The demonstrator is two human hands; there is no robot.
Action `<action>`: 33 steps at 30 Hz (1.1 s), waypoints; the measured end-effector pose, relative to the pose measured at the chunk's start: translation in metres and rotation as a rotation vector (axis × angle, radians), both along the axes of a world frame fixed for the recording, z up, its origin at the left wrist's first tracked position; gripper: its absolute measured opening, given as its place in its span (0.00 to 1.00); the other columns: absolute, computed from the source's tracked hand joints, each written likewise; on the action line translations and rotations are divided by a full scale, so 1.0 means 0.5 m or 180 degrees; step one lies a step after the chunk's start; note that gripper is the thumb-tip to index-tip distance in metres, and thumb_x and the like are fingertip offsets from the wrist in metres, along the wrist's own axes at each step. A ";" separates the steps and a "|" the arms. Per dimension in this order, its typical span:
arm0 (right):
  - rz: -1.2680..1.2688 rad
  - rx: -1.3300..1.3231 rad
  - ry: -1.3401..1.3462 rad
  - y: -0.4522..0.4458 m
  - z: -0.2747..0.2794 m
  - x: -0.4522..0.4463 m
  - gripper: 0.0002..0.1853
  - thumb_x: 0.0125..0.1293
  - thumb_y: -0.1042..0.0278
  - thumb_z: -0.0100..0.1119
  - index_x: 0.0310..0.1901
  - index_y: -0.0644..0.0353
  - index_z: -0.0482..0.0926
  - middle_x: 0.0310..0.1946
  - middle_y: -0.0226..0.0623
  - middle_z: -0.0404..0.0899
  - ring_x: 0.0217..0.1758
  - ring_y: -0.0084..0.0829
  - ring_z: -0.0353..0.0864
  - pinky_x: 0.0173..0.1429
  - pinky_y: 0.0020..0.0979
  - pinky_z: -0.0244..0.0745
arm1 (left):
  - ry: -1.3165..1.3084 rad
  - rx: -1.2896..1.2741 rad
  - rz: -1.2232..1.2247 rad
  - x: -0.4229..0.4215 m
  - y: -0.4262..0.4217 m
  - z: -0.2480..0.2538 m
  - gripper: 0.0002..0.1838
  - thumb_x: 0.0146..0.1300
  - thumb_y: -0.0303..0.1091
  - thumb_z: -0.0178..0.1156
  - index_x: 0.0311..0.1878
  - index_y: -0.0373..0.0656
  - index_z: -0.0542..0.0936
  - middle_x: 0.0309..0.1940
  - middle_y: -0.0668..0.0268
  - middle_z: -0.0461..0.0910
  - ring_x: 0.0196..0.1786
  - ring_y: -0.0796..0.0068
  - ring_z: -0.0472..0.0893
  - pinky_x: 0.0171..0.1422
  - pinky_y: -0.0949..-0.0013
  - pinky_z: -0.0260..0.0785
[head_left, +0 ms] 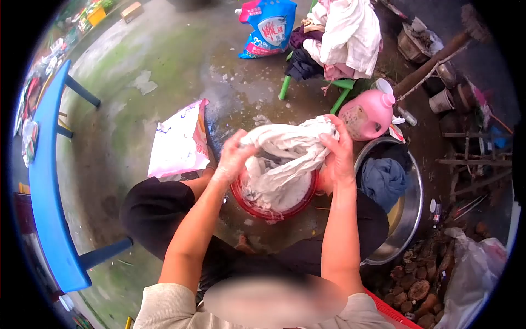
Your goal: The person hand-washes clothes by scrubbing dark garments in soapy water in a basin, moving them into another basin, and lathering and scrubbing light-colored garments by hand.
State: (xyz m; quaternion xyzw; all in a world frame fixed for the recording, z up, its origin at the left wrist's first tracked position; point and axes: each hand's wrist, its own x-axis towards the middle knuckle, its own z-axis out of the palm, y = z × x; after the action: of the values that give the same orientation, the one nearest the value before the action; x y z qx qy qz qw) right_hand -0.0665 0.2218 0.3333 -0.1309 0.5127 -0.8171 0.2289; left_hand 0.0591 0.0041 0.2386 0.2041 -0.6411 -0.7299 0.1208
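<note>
A wet white cloth (290, 137) is stretched between my two hands, its lower folds hanging into a red basin (274, 215) of sudsy water. My left hand (234, 156) grips the cloth's left end, with fingers curled round it. At the other end, my right hand (341, 145) is closed on the bunched fabric. Whether the cloth is a garment or a towel I cannot tell. The basin stands on the wet floor between my bent legs. Just beyond my right hand is a pink jug (368, 114) with a handle.
To the right, a metal tub (419, 203) holds dark and blue clothes (383, 181). A green stool (342, 98) bears piled laundry (348, 38). A blue detergent bag (268, 30), a white-pink bag (181, 140) and a blue bench (52, 186) stand around. Firewood (419, 290) lies lower right.
</note>
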 end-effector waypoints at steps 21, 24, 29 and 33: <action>0.0159 0.0080 -0.1237 0.008 -0.103 0.057 0.17 0.65 0.69 0.51 0.51 0.71 0.76 0.45 0.45 0.81 0.47 0.36 0.82 0.53 0.33 0.77 | -0.0121 -0.2021 -0.0200 0.124 0.138 -0.145 0.34 0.49 0.23 0.59 0.63 0.43 0.64 0.57 0.50 0.66 0.58 0.52 0.69 0.58 0.57 0.68; 0.0033 -0.0124 -0.0886 0.006 0.030 0.042 0.17 0.65 0.67 0.51 0.50 0.70 0.77 0.44 0.43 0.81 0.46 0.36 0.82 0.53 0.34 0.77 | -0.0201 -0.2821 -0.0353 0.054 0.136 -0.122 0.34 0.50 0.30 0.61 0.64 0.44 0.66 0.62 0.49 0.64 0.64 0.49 0.66 0.65 0.53 0.63; -0.0191 -0.0105 -0.0356 0.001 0.129 0.030 0.16 0.65 0.68 0.51 0.52 0.65 0.76 0.46 0.39 0.80 0.47 0.33 0.82 0.54 0.34 0.77 | -0.0627 -0.0121 -0.0003 -0.003 0.110 -0.240 0.26 0.61 0.46 0.57 0.60 0.44 0.75 0.61 0.55 0.73 0.63 0.58 0.71 0.67 0.59 0.63; 0.0066 -0.0170 -0.1294 0.000 -0.091 0.048 0.19 0.68 0.62 0.51 0.57 0.61 0.74 0.52 0.37 0.78 0.54 0.33 0.78 0.59 0.35 0.74 | -0.0325 0.1797 0.0414 0.013 0.059 -0.101 0.24 0.62 0.44 0.55 0.57 0.37 0.77 0.50 0.61 0.81 0.53 0.67 0.79 0.59 0.66 0.70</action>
State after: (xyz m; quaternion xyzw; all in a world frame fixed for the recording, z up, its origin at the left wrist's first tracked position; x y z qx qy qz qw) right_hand -0.0428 0.2220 0.2879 0.0253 0.4327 -0.8376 0.3326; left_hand 0.0655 0.0334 0.1881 0.3067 -0.4035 -0.8589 0.0734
